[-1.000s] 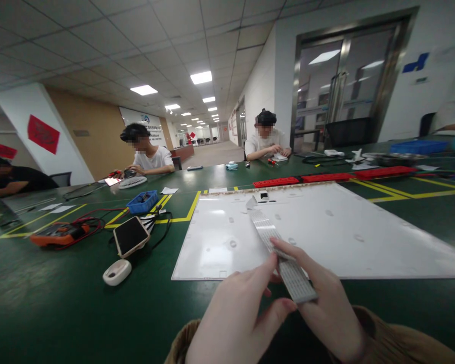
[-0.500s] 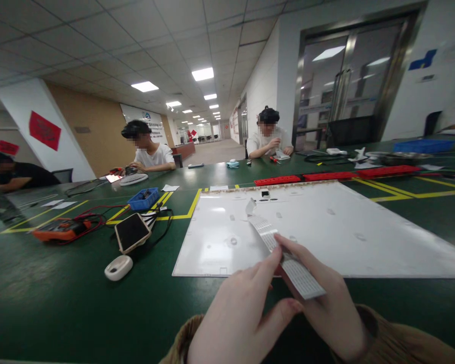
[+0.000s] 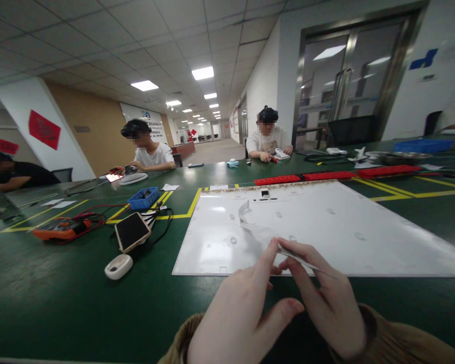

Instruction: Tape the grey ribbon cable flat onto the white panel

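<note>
A long white strip with fine printed rows (image 3: 263,233), thin like paper, runs between my hands. Its far end curls up over the white board. My right hand (image 3: 326,296) pinches the near part, which is tilted almost edge-on, so its print is mostly hidden there. Against the strip's middle, my left hand (image 3: 242,308) presses its index fingertip, with its other fingers tucked below and its thumb sticking out free. Both hands are just above the near edge of the large white board (image 3: 208,253).
Left on the green table (image 3: 60,293) are a white oval case (image 3: 118,267), a phone (image 3: 132,232), an orange multimeter (image 3: 60,229) and a blue bin (image 3: 143,198). Red trays (image 3: 329,175) line the board's far edge. Co-workers (image 3: 269,139) sit opposite.
My right hand has turned the near part of the strip from face-up to nearly edge-on. The strip's far end has swung slightly left. My left hand is nearly still.
</note>
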Demonstrator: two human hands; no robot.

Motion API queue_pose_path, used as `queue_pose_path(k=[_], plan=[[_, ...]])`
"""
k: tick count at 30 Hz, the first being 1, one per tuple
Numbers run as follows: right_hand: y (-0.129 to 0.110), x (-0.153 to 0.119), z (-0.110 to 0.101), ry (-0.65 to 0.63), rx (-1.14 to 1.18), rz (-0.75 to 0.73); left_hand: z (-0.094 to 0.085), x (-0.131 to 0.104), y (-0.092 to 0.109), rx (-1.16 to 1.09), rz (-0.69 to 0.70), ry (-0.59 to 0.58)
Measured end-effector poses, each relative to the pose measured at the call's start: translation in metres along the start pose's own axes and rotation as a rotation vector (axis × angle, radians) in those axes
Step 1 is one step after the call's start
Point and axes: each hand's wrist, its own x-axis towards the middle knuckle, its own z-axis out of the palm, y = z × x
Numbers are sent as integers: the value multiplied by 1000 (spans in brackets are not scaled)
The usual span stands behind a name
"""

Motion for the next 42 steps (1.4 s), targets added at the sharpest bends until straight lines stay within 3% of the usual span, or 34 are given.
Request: queue_pose_path(k=[26,30,34,42], plan=[[-3,-2,-1,224,-172,-45,-1,2,5,68,92,8],[-4,-6,0,212,-67,-32,-1,2,5,25,111,73],[-8,-11,1,157,117,-12,0,1,4,-27,103,218],[-11,-9,0,10,155,-55,4,2,4,-57,126,396]])
